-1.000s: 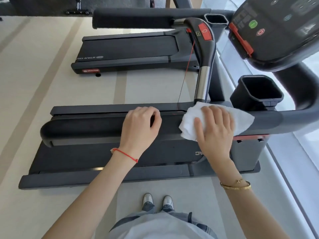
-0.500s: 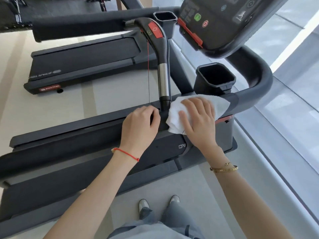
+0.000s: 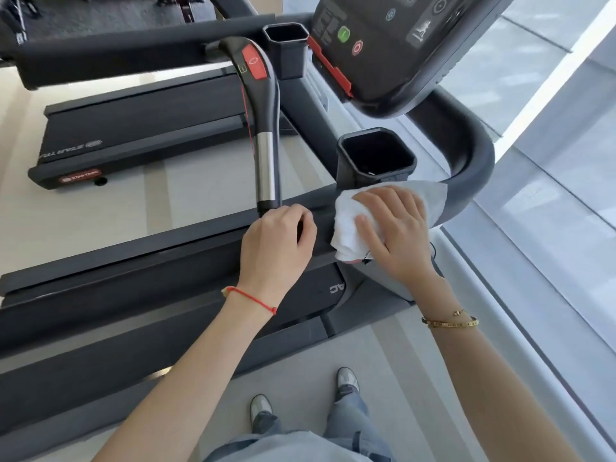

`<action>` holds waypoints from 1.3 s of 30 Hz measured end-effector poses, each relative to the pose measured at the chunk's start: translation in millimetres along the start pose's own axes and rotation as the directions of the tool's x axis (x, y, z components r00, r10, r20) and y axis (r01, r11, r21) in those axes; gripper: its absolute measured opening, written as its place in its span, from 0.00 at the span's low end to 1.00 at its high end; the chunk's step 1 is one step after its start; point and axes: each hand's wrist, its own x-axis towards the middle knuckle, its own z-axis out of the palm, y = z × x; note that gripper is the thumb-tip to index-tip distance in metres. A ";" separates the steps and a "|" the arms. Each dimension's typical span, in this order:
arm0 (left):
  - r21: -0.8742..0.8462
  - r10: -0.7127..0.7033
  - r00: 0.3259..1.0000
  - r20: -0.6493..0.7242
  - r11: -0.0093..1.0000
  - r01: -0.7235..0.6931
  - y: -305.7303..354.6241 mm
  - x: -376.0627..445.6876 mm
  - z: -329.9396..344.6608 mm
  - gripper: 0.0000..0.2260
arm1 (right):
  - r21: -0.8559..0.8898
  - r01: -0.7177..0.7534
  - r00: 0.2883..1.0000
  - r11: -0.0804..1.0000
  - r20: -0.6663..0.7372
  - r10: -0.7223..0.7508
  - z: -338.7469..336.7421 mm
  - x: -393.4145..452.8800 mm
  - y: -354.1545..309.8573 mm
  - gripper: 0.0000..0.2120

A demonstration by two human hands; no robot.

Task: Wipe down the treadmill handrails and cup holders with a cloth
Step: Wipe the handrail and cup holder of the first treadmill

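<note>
since a moment ago the right hand point(image 3: 391, 228) slid the cloth point(image 3: 350, 225) along the handrail point(image 3: 320, 235) toward the cup holder point(image 3: 376, 158). fingers spread, pressing it flat. left hand point(image 3: 276, 241) curls over the rail, probably gripping. soft, light cloth; palm it mid-fold.

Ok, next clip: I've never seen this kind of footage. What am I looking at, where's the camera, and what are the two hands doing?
The camera sits on the person's head, looking down at their own arms and shoes. In front is a treadmill: a dark handrail, the console above, and a square cup holder beside it. The right hand presses a white cloth onto the handrail just below the cup holder. The left hand curls over the handrail next to it, seemingly for support. A second treadmill stands behind.
</note>
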 end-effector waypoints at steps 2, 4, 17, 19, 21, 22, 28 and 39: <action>0.027 -0.018 0.999 -0.033 0.999 0.019 10.7 2.6 11.1 0.11 | 0.015 0.055 0.998 0.998 0.024 -0.055 -8.0 4.6 22.2 0.17; 0.100 -0.041 0.996 -0.078 0.994 0.049 17.3 3.9 22.0 0.13 | 0.042 0.110 0.992 0.993 0.050 -0.112 -12.9 8.9 38.6 0.17; 0.402 -0.116 0.969 -0.219 0.894 0.198 22.9 6.1 41.9 0.21 | 0.016 0.294 0.947 0.956 0.133 -0.293 -10.3 25.3 26.4 0.18; 0.404 -0.136 0.968 -0.212 0.889 0.214 21.3 4.8 42.0 0.22 | 0.036 0.332 0.924 0.943 0.189 -0.333 -13.4 28.9 31.2 0.20; 0.396 -0.145 0.964 -0.224 0.890 0.226 20.0 3.6 41.3 0.22 | 0.075 0.368 0.901 0.927 0.220 -0.375 -17.5 29.2 43.2 0.20; 0.388 -0.152 0.961 -0.231 0.891 0.234 19.6 3.8 41.1 0.23 | 0.092 0.377 0.895 0.922 0.220 -0.388 -19.3 28.6 49.8 0.21; 0.374 -0.163 0.958 -0.237 0.895 0.245 19.4 3.9 40.2 0.22 | 0.033 0.392 0.891 0.919 0.233 -0.389 -18.8 24.8 48.3 0.22; 0.378 -0.100 0.957 -0.272 0.903 0.202 18.6 2.4 39.8 0.18 | 0.080 0.420 0.833 0.904 0.361 -0.419 -19.5 35.5 28.1 0.25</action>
